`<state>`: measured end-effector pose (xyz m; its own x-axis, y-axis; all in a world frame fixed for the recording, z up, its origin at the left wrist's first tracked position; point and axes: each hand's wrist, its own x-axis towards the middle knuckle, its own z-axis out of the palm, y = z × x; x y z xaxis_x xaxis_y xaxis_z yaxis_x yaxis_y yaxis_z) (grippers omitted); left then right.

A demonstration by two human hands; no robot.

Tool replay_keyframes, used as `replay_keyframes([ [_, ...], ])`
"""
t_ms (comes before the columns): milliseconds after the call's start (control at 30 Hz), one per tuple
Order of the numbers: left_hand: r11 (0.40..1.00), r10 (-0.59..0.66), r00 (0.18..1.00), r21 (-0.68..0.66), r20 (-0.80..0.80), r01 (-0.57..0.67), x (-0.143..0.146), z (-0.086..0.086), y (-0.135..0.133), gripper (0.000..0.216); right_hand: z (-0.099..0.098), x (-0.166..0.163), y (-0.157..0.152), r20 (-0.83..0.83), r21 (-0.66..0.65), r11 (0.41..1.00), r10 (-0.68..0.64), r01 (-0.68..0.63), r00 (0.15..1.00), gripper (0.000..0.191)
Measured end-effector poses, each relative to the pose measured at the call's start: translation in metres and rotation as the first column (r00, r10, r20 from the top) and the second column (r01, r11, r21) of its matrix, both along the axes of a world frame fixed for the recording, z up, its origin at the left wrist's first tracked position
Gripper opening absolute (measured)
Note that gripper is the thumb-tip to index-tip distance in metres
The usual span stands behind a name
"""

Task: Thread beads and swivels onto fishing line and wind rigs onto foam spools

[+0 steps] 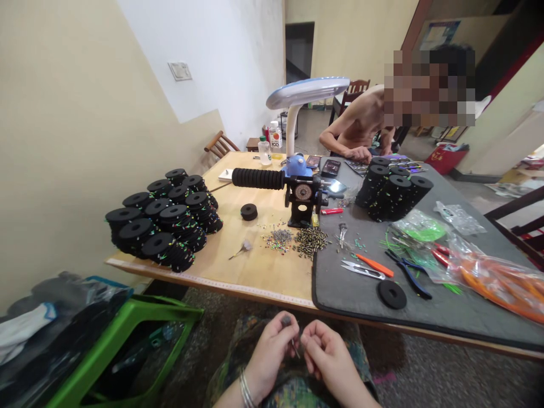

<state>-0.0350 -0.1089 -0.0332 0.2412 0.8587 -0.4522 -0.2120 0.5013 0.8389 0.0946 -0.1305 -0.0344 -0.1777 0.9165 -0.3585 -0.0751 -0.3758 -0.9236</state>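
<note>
Over my lap, in front of the table edge, my left hand [274, 351] is closed in a pinch. A small grey piece shows between its thumb and fingers, and a thin, dark strand points down below them; its kind is too small to tell. Close beside it, my right hand [325, 354] has its thumb and fingers pressed together near the strand's end. Whatever it holds is hidden. Beyond my hands lie a pile of black-and-gold beads [311, 242], small silver beads [281, 236] and a black foam spool [391, 294].
Stacks of black spools stand at left [157, 218] and right [385, 190]. A rotary tool [302, 195] and blue lamp [297, 165] occupy the middle. Thread snips [368, 266], pliers [410, 275] and plastic bags [497, 275] lie on the grey mat [340, 294]. Another person [361, 124] sits opposite.
</note>
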Motion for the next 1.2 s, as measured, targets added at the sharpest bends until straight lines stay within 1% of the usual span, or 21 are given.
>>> replay_keyframes([
  [133, 1.0, 0.007, 0.999, -0.023, 0.031, -0.006, 0.0007, 0.0017, -0.0006, 0.013, 0.0012, -0.0004, -0.0002, 0.001, -0.01, 1.0, 0.015, -0.015, 1.0, 0.041],
  [367, 1.0, -0.004, 0.999, -0.02, 0.045, 0.005, -0.0003, 0.0004, -0.0014, 0.012, -0.0006, 0.0004, -0.0003, 0.006, -0.02, 0.999, 0.034, -0.034, 0.999, 0.044],
  [633, 0.999, -0.034, 0.999, -0.017, 0.028, 0.035, -0.0008, 0.0011, -0.0014, 0.011, -0.001, 0.0011, 0.0014, 0.035, -0.015, 1.0, 0.027, -0.026, 0.999, 0.048],
  [733, 0.999, -0.054, 0.999, 0.007, -0.009, 0.054, -0.0008, 0.0034, -0.0014, 0.011, -0.0018, 0.0022, 0.0028, 0.041, -0.015, 1.0, 0.015, -0.014, 0.999, 0.048],
  [967, 0.987, -0.1, 0.981, 0.108, -0.167, 0.119, -0.0013, 0.0088, -0.0005, 0.012, -0.0082, 0.004, 0.0049, 0.053, -0.001, 0.999, -0.034, 0.034, 0.998, 0.045],
  [1200, 0.968, -0.105, 0.963, 0.197, -0.249, 0.157, -0.0002, 0.0074, -0.0026, 0.015, -0.0048, 0.0033, 0.0065, 0.044, -0.013, 0.999, -0.047, 0.048, 0.998, 0.046],
])
